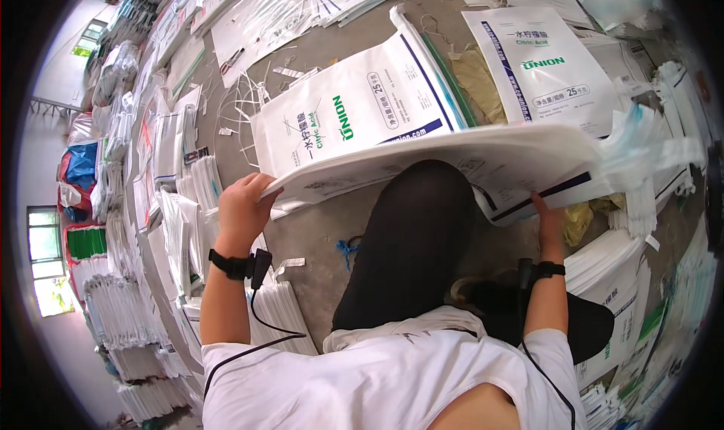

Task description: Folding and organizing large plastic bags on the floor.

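A white printed sack [520, 155] is lifted in front of my bent knee, its near face tilted toward me. My left hand [245, 207] pinches its left corner, fingers curled over the edge. On the right side, my right hand [549, 222] grips the lower edge; the thumb lies against the near face and the other fingers are hidden behind it. Motion blurs the sack's right end. Just beyond lies a stack of flat white sacks [411, 83] with green and blue print, partly covered by the lifted one.
Another printed sack [539, 68] lies flat at the far right, beside crumpled yellowish plastic [483, 83]. Bundles of folded sacks [121, 309] are piled along the left wall. More stacked sacks [611, 279] sit right of my leg. White straps [240, 117] and a blue string [347, 250] litter the floor.
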`<action>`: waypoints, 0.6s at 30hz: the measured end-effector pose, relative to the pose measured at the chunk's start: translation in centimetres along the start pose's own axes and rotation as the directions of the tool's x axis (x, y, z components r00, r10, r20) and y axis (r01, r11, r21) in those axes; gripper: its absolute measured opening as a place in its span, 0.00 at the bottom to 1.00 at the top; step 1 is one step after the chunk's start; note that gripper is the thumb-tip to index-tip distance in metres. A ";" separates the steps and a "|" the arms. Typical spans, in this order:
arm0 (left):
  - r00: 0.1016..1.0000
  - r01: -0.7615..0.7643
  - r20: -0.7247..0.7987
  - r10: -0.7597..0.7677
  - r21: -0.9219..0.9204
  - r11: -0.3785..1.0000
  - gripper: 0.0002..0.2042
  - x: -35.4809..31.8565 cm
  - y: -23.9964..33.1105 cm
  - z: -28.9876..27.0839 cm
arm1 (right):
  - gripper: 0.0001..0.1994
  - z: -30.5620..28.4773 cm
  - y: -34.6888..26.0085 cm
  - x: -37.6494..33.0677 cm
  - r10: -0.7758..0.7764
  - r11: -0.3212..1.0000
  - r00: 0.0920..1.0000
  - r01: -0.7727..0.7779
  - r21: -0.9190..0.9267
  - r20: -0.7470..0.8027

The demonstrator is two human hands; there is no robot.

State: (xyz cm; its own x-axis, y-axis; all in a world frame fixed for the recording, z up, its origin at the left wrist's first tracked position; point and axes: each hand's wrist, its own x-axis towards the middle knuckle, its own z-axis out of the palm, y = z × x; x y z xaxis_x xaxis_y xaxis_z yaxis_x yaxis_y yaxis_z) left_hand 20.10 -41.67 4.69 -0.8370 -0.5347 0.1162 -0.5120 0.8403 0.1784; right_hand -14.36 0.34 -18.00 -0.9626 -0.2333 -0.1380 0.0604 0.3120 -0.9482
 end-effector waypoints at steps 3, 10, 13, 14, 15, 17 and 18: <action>0.995 -0.068 -0.079 0.067 -0.007 0.998 0.07 0.1 1.9 -2.4 | 0.29 -0.4 -3.5 -0.3 0.048 0.999 0.996 -0.048 0.006 -0.070; 0.966 0.218 0.133 -0.221 0.044 0.975 0.08 -1.6 -1.1 -0.7 | 0.31 -0.6 3.6 0.7 0.034 0.945 0.980 0.033 -0.325 0.198; 0.988 0.138 0.065 -0.139 0.025 0.990 0.08 -2.7 -0.6 -0.1 | 0.30 -1.1 4.8 0.6 0.155 0.980 0.960 -0.119 -0.162 0.235; 0.997 0.074 0.025 -0.074 0.001 0.997 0.07 -3.0 -0.8 0.4 | 0.29 -1.2 6.0 1.0 0.131 0.980 0.977 -0.102 -0.169 0.170; 0.997 0.071 0.011 -0.071 0.002 0.997 0.07 -3.5 -0.6 0.3 | 0.28 -1.3 6.9 0.7 0.100 0.982 0.990 -0.082 -0.168 0.103; 0.995 0.082 -0.050 -0.086 -0.074 0.994 0.07 -4.1 -0.5 0.5 | 0.27 -0.6 8.0 0.3 0.081 0.982 0.986 -0.054 -0.180 0.146; 0.993 0.095 -0.062 -0.099 -0.061 0.994 0.07 -4.3 -0.7 0.9 | 0.25 -0.5 8.0 0.4 0.076 0.980 0.979 -0.037 -0.198 0.191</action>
State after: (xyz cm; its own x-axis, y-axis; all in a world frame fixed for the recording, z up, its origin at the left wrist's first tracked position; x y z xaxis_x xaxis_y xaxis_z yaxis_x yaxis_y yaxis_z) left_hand 23.90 -39.91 3.13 -0.7690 -0.6194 0.1580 -0.5763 0.7788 0.2478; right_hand -14.43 3.22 -25.45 -0.8869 -0.3805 -0.2618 0.0429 0.4965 -0.8670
